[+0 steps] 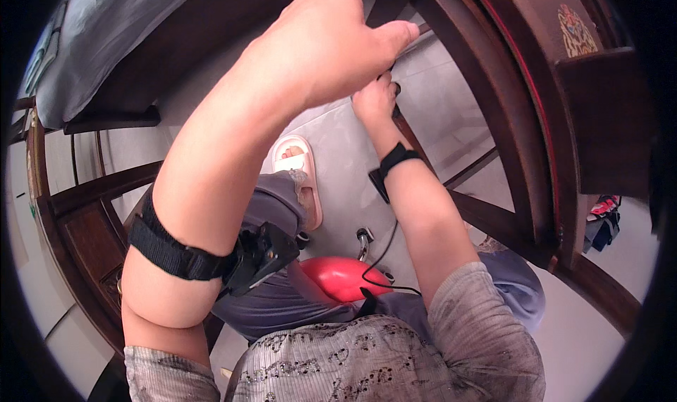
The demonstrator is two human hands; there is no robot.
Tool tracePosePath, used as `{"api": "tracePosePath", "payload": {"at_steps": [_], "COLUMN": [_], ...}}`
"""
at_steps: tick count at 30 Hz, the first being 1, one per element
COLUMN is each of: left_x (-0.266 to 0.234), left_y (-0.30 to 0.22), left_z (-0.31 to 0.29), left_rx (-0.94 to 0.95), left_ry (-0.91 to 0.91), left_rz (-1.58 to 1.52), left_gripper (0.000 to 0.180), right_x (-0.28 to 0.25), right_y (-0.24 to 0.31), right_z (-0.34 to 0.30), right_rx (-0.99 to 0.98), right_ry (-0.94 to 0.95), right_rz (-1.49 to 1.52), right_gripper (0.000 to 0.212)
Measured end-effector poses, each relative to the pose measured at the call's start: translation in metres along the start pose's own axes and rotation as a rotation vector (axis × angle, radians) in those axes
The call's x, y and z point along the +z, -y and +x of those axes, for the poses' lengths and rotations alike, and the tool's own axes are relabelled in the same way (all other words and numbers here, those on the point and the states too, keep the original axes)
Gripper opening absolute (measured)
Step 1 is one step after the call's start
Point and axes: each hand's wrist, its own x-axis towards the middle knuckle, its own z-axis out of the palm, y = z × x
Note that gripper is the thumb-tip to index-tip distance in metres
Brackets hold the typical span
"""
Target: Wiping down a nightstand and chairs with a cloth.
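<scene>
My left hand (331,39) reaches to the top of the view, its back toward me and its thumb stretched out to the right. Its fingertips run off the upper edge, beside dark wooden furniture. Farther down, my right hand (376,102) is held low over the grey floor, its fingers curled round a small dark thing (396,100). Most of that thing is hidden by the hand, and its kind does not show. A dark wooden bar (409,135) slants down beside the right hand.
Dark wooden frames (486,106) rise at the right, and a wooden chair back (84,226) stands at the left. Grey cloth (127,21) covers a bed-like piece, far left. Below me are a shiny red seat (345,278), a chrome leg (364,243) and a pink slipper (310,190).
</scene>
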Motion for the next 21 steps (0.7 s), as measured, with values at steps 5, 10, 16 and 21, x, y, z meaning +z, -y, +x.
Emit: {"api": "tracePosePath", "payload": {"at_steps": [5,10,16,21], "left_x": [0.009,0.008,0.008,0.025], "left_y": [0.0,0.01,0.004,0.025], "left_z": [0.027,0.049,0.049,0.066], "left_rx": [0.0,-0.097,-0.047,-0.01], "left_ry": [-0.068,-0.021,-0.018,-0.156], "left_rz": [0.01,-0.075,-0.125,-0.036], "left_gripper": [0.084,0.093,0.09,0.09], "right_x": [-0.004,-0.018,-0.008,-0.001], "right_y": [-0.085,-0.144,-0.124,-0.045], "right_z": [-0.071,-0.144,-0.095,-0.051], "right_rx": [-0.161,0.032,0.355,-0.073], "right_ry": [-0.123,-0.025,0.034,-0.196], "right_rz": [-0.214,-0.328,-0.231,0.006], "right_gripper": [0.07,0.06,0.024,0.063]}}
